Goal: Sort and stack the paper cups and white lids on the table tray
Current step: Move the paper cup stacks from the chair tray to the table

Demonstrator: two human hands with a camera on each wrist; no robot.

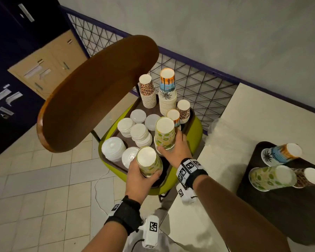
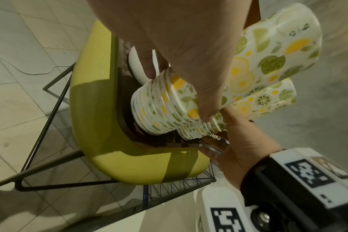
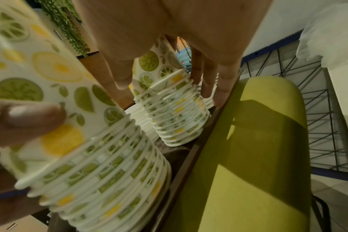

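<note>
Two stacks of upside-down lemon-and-lime paper cups stand on a dark tray (image 1: 186, 128) on a green chair seat. My left hand (image 1: 144, 171) grips the nearer stack (image 1: 149, 161), which is tilted in the left wrist view (image 2: 163, 106). My right hand (image 1: 173, 148) holds the farther stack (image 1: 165, 132), thumb in front and fingers behind (image 3: 207, 81). Piles of white lids (image 1: 138, 131) lie on the same tray, left of the hands. A dark tray (image 1: 273, 206) on the table at right carries palm (image 1: 280, 154), lemon (image 1: 269, 177) and leopard (image 1: 307, 177) cup stacks.
Leopard (image 1: 147, 91) and palm-print (image 1: 167, 91) cup stacks stand at the back of the chair tray, with two shorter stacks beside them. The chair's brown backrest (image 1: 98, 91) looms left. A wire-mesh rail (image 1: 198, 82) runs behind. The pale table (image 1: 216, 179) lies to the right.
</note>
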